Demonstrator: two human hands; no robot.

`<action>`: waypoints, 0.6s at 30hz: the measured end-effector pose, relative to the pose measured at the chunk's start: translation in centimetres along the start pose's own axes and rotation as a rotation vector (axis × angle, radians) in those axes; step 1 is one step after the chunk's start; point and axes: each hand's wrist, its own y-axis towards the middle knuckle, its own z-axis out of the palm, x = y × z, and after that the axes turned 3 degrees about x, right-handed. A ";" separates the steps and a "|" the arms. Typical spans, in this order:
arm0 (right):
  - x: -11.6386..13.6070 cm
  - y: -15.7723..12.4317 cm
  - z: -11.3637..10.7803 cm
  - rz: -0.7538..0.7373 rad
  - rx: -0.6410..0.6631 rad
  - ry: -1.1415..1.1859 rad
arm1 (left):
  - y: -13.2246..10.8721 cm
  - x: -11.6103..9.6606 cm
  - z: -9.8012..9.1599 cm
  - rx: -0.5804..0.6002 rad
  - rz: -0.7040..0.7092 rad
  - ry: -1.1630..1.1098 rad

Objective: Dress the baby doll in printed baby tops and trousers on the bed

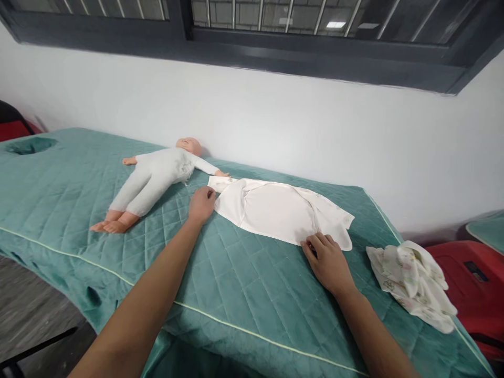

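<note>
A white baby garment [275, 210] lies spread flat on a teal quilted table cover [220, 278]. My left hand [201, 203] is closed at the garment's left edge, its fingers curled against the cloth. My right hand [326, 260] rests at the lower right hem with fingers bent, pinching the fabric edge. A baby doll [155, 178] in a white suit lies on its back to the left of the garment, head toward the wall, one arm reaching the garment's corner.
A crumpled patterned cloth [413, 278] lies near the table's right end. Red furniture [468, 283] stands to the right of the table. A white wall [275, 126] runs behind, and a face hole [29, 145] sits at the table's far left.
</note>
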 end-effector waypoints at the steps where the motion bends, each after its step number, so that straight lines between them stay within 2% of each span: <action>1: 0.0 0.0 0.0 0.002 -0.005 0.001 | 0.0 0.0 0.0 0.001 0.000 0.000; 18: 0.1 -0.3 0.3 -0.012 -0.112 0.051 | 0.1 0.0 0.0 0.007 0.004 0.017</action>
